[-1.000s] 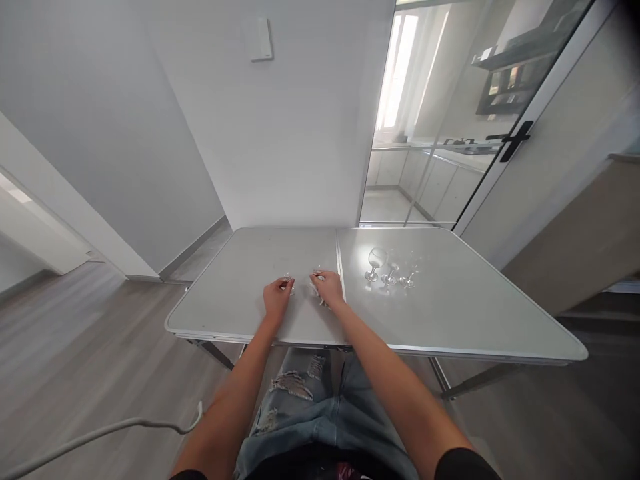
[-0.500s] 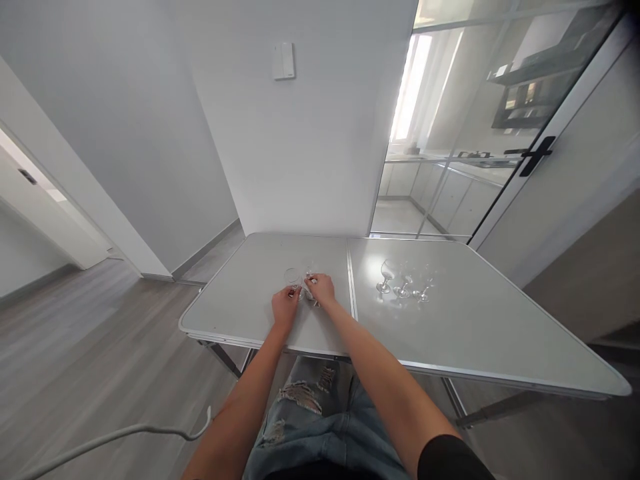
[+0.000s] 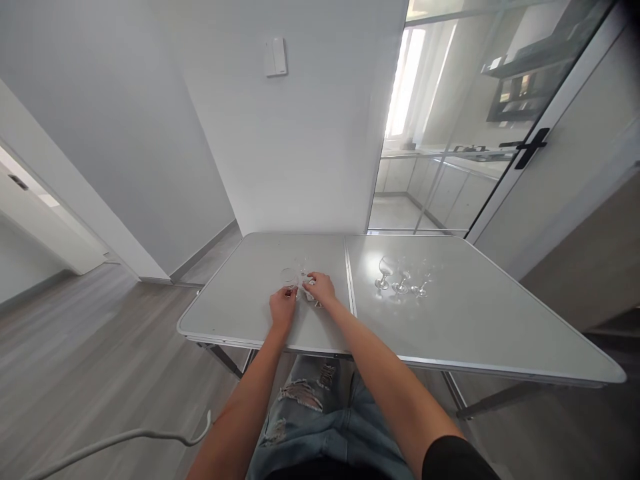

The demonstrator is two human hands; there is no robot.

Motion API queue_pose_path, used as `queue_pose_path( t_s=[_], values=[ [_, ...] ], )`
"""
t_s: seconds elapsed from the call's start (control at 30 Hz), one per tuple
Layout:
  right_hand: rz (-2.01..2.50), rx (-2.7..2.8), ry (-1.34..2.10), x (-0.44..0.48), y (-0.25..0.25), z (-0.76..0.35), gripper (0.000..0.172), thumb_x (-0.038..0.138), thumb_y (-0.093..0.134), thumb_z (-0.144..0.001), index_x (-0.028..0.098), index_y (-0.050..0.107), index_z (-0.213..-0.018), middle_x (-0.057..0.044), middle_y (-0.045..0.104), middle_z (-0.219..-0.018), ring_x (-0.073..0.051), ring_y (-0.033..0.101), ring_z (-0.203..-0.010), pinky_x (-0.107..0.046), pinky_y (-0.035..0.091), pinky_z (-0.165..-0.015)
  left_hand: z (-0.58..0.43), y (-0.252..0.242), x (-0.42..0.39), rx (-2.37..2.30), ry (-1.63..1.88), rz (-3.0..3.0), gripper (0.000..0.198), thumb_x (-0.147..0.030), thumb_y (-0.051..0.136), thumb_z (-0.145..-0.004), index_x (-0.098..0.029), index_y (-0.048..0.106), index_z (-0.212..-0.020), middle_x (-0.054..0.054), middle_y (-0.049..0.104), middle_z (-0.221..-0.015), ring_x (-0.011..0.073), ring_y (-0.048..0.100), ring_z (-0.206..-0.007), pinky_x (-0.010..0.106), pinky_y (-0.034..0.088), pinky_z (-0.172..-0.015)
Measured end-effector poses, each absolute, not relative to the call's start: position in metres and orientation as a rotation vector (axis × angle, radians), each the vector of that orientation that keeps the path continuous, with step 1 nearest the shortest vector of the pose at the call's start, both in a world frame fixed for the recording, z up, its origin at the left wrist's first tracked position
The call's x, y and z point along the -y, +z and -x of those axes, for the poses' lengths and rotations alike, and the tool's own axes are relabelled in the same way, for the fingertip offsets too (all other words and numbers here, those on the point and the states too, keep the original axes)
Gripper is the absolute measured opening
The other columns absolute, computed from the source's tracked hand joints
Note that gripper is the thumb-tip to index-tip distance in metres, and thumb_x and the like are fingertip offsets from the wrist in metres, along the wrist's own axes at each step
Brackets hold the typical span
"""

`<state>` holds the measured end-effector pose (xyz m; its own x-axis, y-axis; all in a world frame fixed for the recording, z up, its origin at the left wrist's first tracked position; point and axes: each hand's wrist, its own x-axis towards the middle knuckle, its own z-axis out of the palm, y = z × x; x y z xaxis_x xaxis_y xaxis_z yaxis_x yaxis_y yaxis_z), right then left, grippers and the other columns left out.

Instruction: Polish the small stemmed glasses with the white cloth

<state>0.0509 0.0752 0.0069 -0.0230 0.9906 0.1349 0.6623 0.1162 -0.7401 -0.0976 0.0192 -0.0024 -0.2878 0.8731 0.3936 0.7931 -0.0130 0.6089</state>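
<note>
My left hand [image 3: 283, 307] is closed, fingertips pinched at the stem of a clear wine glass [image 3: 289, 275] on the left half of the table. The bowl of that glass shows beyond my fingers. My right hand [image 3: 321, 288] is just to its right, thumb and forefinger apart. A second clear stemmed glass [image 3: 301, 264] is faintly visible just beyond my right fingertips. Under my right palm, more clear glassware [image 3: 311, 293] is partly hidden, and its exact shape I cannot make out.
On the table's right half, three clear stemmed glasses stand in a row: a larger one [image 3: 384, 272], a middle one [image 3: 401, 283] and a small one [image 3: 421, 287]. A metal seam [image 3: 349, 273] divides the grey table [image 3: 480, 313]. A white wall stands behind it.
My right thumb and forefinger have spread apart, and the glass by them now shows slightly left of and beyond the fingertips. My left hand keeps its pinch. The view has shifted slightly.
</note>
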Motion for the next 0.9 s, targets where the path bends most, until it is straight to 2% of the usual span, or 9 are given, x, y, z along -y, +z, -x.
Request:
queue_pose_path(
  t_s=[0.1,0.23,0.3,0.37,0.47,0.53,0.63,0.77,0.9],
  values=[
    [1.593,1.713,0.634,-0.068,0.003,-0.076,0.040,0.035,0.071,-0.075,0.023,0.072,-0.114,-0.005,0.075,-0.103,-0.020,0.068,-0.098,-0.026,0.049,-0.085,0.098,-0.003,-0.021,-2.116,1.216,-1.815,0.032,-0.041,0.056,-0.089,-0.018,0.077,-0.088,0.012,0.077,-0.084,0.0239,0.071,-0.077,0.030,0.048,-0.074],
    [1.558,1.601,0.552,-0.051,0.002,-0.128,0.026,0.037,0.066,-0.077,0.022,0.076,-0.095,-0.002,0.075,-0.088,-0.018,0.068,-0.083,-0.026,0.050,-0.079,0.097,-0.004,-0.026,-2.133,1.222,-1.769,0.033,-0.045,0.055,-0.087,-0.019,0.075,-0.081,0.012,0.077,-0.083,0.0259,0.071,-0.077,0.031,0.047,-0.072],
    [1.548,1.480,0.525,-0.039,0.003,-0.159,0.025,0.039,0.063,-0.077,0.020,0.076,-0.087,-0.003,0.075,-0.083,-0.018,0.067,-0.077,-0.026,0.050,-0.075,0.098,-0.004,-0.028,-2.104,1.215,-1.746,0.033,-0.045,0.054,-0.087,-0.020,0.074,-0.082,0.011,0.076,-0.081,0.0253,0.070,-0.075,0.031,0.048,-0.071],
    [1.562,1.321,0.518,-0.024,0.004,-0.193,0.028,0.042,0.062,-0.078,0.018,0.076,-0.082,-0.004,0.074,-0.077,-0.018,0.067,-0.071,-0.026,0.050,-0.070,0.100,-0.003,-0.025,-2.089,1.224,-1.749,0.033,-0.045,0.054,-0.086,-0.019,0.074,-0.088,0.010,0.076,-0.081,0.0250,0.070,-0.074,0.032,0.048,-0.072],
    [1.685,1.117,0.412,-0.003,0.002,-0.248,0.032,0.045,0.061,-0.077,0.017,0.076,-0.081,-0.005,0.072,-0.068,-0.020,0.065,-0.064,-0.027,0.048,-0.065,0.099,0.003,-0.010,-2.115,1.300,-1.688,0.043,-0.049,0.060,-0.083,-0.018,0.069,-0.111,0.006,0.073,-0.075,0.0242,0.068,-0.071,0.032,0.048,-0.073],
    [1.790,1.008,0.242,0.005,0.000,-0.284,0.032,0.045,0.061,-0.075,0.017,0.076,-0.082,-0.007,0.073,-0.072,-0.023,0.066,-0.068,-0.029,0.049,-0.070,0.090,0.010,0.006,-2.143,1.448,-1.633,0.051,-0.053,0.062,-0.083,-0.019,0.061,-0.121,0.001,0.067,-0.072,0.0211,0.063,-0.066,0.031,0.047,-0.070],
    [1.901,0.924,0.150,0.004,-0.002,-0.323,0.038,0.043,0.061,-0.074,0.016,0.076,-0.096,-0.011,0.075,-0.084,-0.025,0.068,-0.079,-0.032,0.050,-0.079,0.049,0.024,0.023,-2.047,1.590,-1.677,0.043,-0.051,0.059,-0.088,-0.020,0.058,-0.117,-0.003,0.058,-0.066,0.0163,0.056,-0.060,0.028,0.044,-0.067],
    [2.015,0.932,0.212,-0.011,0.000,-0.343,0.047,0.046,0.065,-0.073,0.015,0.073,-0.107,-0.015,0.075,-0.098,-0.028,0.069,-0.094,-0.033,0.050,-0.080,-0.035,0.031,0.011,-1.665,1.170,-1.957,0.028,-0.047,0.061,-0.088,-0.022,0.064,-0.099,-0.002,0.060,-0.064,0.0154,0.058,-0.060,0.026,0.041,-0.063],
    [2.143,0.868,0.234,-0.024,0.001,-0.346,0.053,0.050,0.068,-0.071,0.015,0.069,-0.112,-0.018,0.073,-0.102,-0.030,0.068,-0.098,-0.033,0.052,-0.077,-0.103,0.019,-0.028,-1.613,0.881,-1.988,0.031,-0.043,0.069,-0.083,-0.019,0.064,-0.103,0.003,0.068,-0.073,0.0203,0.066,-0.075,0.027,0.042,-0.067]
  ],
)
